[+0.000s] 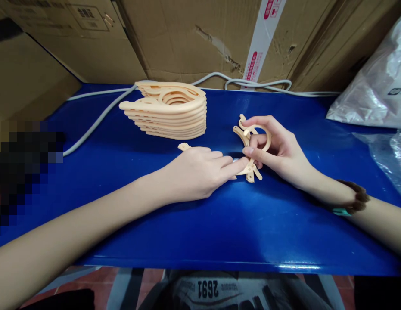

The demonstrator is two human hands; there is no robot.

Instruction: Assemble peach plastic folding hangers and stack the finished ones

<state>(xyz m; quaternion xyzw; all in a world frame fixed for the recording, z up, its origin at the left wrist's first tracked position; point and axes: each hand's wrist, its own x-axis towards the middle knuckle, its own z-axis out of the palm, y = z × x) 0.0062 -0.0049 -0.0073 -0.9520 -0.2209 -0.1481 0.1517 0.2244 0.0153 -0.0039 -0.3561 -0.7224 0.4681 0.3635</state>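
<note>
A beige plastic folding hanger [268,137] is between my hands over the blue table. My right hand [286,148] pinches it near the curved hook, with thumb and fingers closed around it. Several narrow beige arms fan out below and behind those fingers. My left hand [200,172] is closed beside it, its index finger pressing at the hanger's lower joint. A beige arm tip [184,147] sticks out behind the left knuckles; the hand hides how it connects. Left of the hands stands a neat stack of folded beige hangers [187,114].
Cardboard boxes [187,38] line the back of the blue table [239,232]. A pale cable [100,125] runs along the rear and down the left. Clear plastic bags [377,82] lie at the right. A blurred-out dark patch [22,172] covers the left edge.
</note>
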